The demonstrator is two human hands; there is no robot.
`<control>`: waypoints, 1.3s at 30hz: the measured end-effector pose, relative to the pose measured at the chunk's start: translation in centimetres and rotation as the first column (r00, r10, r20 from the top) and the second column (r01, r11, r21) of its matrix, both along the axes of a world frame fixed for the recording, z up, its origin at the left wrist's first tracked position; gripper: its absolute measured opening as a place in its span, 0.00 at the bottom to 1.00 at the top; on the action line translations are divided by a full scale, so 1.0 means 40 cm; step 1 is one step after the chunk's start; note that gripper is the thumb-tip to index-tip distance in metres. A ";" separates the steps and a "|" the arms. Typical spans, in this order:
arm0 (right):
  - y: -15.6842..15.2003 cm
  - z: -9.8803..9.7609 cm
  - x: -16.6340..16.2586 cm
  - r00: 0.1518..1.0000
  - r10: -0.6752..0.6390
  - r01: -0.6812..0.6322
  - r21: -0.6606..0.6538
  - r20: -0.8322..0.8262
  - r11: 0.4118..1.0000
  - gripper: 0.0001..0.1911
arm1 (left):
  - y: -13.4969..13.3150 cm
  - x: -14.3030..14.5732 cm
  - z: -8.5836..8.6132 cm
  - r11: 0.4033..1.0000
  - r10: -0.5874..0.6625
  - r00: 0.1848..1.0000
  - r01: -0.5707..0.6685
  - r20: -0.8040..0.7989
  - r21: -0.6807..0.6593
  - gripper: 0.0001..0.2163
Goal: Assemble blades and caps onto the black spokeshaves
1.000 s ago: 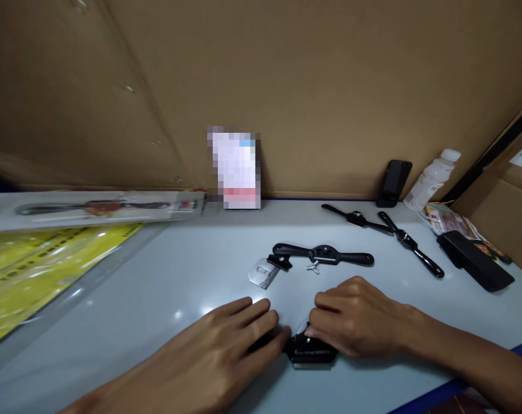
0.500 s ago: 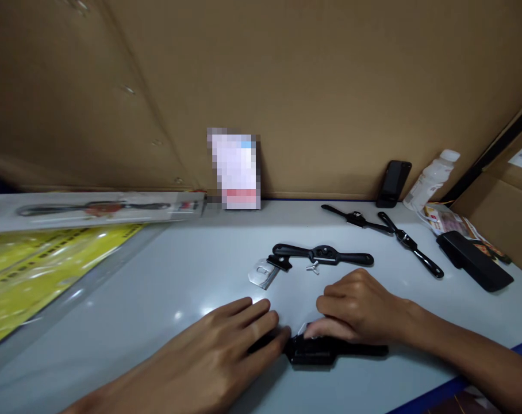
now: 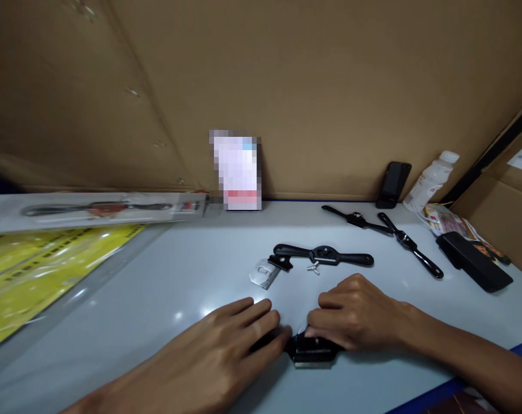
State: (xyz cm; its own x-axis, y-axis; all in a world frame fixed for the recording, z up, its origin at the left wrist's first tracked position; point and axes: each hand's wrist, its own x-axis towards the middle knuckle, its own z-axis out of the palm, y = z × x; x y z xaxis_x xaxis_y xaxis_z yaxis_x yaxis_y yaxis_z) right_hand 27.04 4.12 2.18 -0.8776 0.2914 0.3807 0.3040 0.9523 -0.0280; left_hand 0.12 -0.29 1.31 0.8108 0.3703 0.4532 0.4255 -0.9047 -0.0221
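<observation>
Head view — black spokeshave (image 3: 313, 352) under, between hands (image 3: 224, 342) (image 3: 351, 316).

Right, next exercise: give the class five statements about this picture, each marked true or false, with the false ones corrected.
1. The left hand and right hand touch the same tool. True.
2. The phone lies flat. False: the phone stands on end.
3. The wing screw is apart from both hands. True.
4. The bottle has no cap. False: the bottle has a white cap.
5. The silver plate is left of the wing screw in the view. True.
</observation>
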 end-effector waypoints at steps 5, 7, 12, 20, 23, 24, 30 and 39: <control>-0.026 -0.012 -0.013 0.997 -0.074 0.072 0.069 0.033 0.995 0.16 | 0.002 0.005 0.005 1.000 0.000 1.000 0.000 -0.003 -0.020 0.13; -0.041 -0.017 -0.020 0.994 -0.107 0.104 0.080 0.036 0.991 0.14 | 0.002 0.005 0.008 1.000 -0.001 1.000 0.001 -0.002 -0.027 0.12; -0.059 -0.020 -0.031 0.984 -0.176 0.176 0.014 0.007 0.984 0.14 | 0.000 0.005 0.011 1.000 0.005 1.000 -0.005 0.019 0.009 0.16; 0.029 0.001 0.011 0.995 -0.057 0.061 0.048 -0.082 0.997 0.33 | 0.002 0.008 0.012 1.000 0.003 1.000 -0.003 -0.007 0.022 0.23; 0.045 -0.001 0.020 0.995 -0.062 0.071 0.117 -0.074 0.991 0.35 | 0.003 0.004 0.008 1.000 0.010 1.000 -0.010 -0.009 0.020 0.19; 0.045 -0.002 0.020 0.996 -0.073 0.079 0.130 -0.054 0.988 0.35 | 0.002 0.003 0.008 1.000 0.006 1.000 -0.006 -0.002 0.029 0.17; 0.022 -0.002 0.014 0.998 -0.032 0.029 0.069 0.053 0.997 0.24 | -0.003 0.001 0.012 1.000 0.019 0.999 -0.019 -0.025 0.019 0.12; -0.026 -0.016 -0.010 0.993 -0.060 0.051 0.088 0.100 0.995 0.14 | -0.001 0.004 0.015 1.000 0.010 1.000 -0.010 -0.026 0.000 0.15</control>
